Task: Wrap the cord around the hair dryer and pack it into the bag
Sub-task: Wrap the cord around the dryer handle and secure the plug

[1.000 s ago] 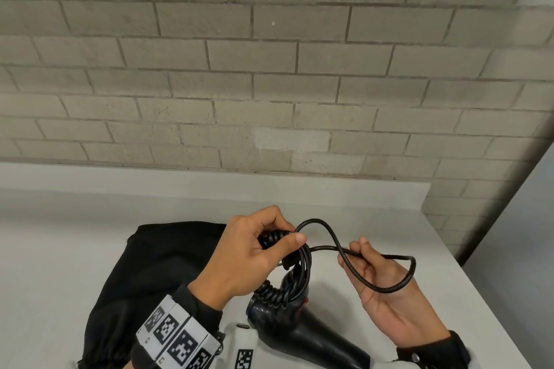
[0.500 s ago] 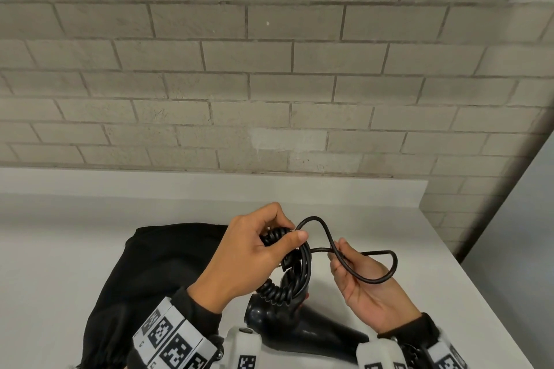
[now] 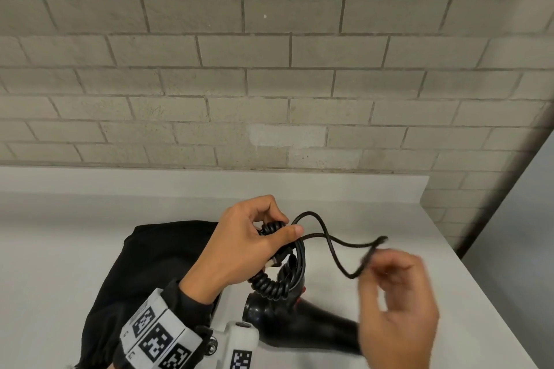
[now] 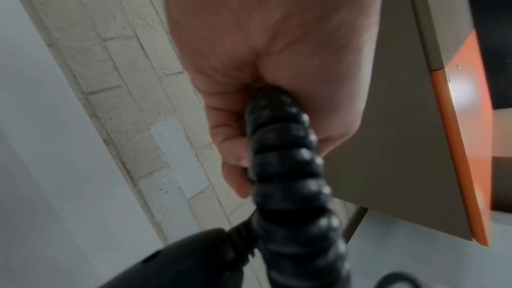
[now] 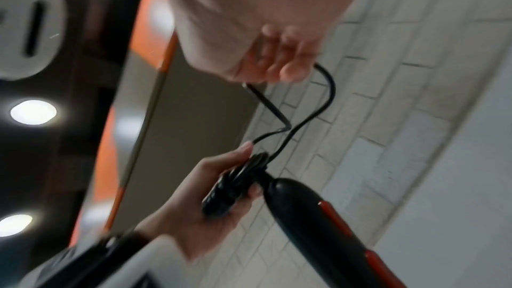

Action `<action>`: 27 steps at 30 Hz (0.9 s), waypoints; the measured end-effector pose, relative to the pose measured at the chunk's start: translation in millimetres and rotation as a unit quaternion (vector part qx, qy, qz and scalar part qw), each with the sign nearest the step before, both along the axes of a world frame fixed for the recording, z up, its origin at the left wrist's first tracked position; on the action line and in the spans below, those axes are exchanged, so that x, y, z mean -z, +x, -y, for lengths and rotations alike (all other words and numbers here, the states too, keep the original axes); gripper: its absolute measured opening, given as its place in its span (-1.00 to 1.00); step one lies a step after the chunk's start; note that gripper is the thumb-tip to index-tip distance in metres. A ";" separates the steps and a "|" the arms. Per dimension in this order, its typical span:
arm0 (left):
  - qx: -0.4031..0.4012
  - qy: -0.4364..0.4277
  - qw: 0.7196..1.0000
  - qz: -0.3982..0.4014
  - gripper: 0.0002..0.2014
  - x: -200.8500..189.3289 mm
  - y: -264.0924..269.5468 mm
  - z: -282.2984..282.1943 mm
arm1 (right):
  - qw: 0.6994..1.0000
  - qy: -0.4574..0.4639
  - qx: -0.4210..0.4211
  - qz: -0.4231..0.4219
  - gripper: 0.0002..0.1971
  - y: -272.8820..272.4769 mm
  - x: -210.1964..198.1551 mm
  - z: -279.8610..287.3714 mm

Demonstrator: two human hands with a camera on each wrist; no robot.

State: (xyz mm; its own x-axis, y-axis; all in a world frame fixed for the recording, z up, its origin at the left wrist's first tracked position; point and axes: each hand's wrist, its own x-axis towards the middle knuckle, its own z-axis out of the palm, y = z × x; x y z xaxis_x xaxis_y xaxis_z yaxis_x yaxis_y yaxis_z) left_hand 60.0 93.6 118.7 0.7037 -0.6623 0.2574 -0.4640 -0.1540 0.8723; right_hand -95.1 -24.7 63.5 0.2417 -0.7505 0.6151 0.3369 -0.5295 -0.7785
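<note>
A black hair dryer (image 3: 302, 326) is held low over the white table (image 3: 54, 249), its barrel pointing right; red strips show on it (image 5: 329, 211) in the right wrist view. My left hand (image 3: 281, 223) grips the handle end together with the coiled cord (image 3: 269, 286) bundled there; the coils (image 4: 285, 161) fill its fist. A thin loop of cord (image 3: 335, 249) runs right from the bundle. My right hand (image 3: 374, 260), blurred, pinches the far end of that loop, fingers (image 5: 279, 67) curled over it. A black bag (image 3: 150, 272) lies under my left forearm.
A grey brick wall (image 3: 269, 69) rises behind a low white upstand at the table's back. The table's right edge (image 3: 479, 278) runs diagonally, with grey floor beyond it. Bare tabletop lies left of the bag and behind the hands.
My right hand has turned from palm up to back up and moved nearer and to the right, drawing the cord loop out. The left hand keeps its grip on the bundle.
</note>
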 end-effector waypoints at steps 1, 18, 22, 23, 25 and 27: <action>0.000 -0.003 1.000 -0.006 -0.77 0.0 -0.9 0.8 | 0.996 -0.086 0.003 -0.011 -0.78 -2.2 -3.7 -13.1; -0.020 -0.042 0.998 -0.053 -0.74 4.4 -10.3 2.1 | 0.952 -0.212 -0.052 -0.216 -0.63 24.6 -6.9 -30.1; -0.029 -0.037 0.998 -0.039 -0.74 6.3 -12.6 3.7 | 0.964 -0.202 -0.035 -0.171 -0.80 23.7 -2.9 -35.5; -0.033 -0.037 0.998 -0.037 -0.74 7.3 -11.9 4.4 | 0.969 -0.190 -0.039 -0.151 -0.86 21.6 -0.7 -36.3; -0.036 -0.037 0.998 -0.039 -0.74 8.0 -10.9 5.3 | 0.978 -0.159 -0.057 -0.126 -0.89 16.3 2.9 -36.3; -0.031 -0.038 0.998 -0.049 -0.75 8.1 -11.4 6.3 | 0.977 -0.145 -0.077 -0.133 -0.82 11.7 3.6 -35.6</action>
State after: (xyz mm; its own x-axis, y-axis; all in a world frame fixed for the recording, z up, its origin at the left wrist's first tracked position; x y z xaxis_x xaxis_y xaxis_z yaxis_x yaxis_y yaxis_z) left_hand 48.6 87.4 110.6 0.7663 -0.5985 0.2335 -0.3683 -0.1113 0.9230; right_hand -83.4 10.9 59.9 0.5190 -0.4968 0.6956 0.2353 -0.6993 -0.6750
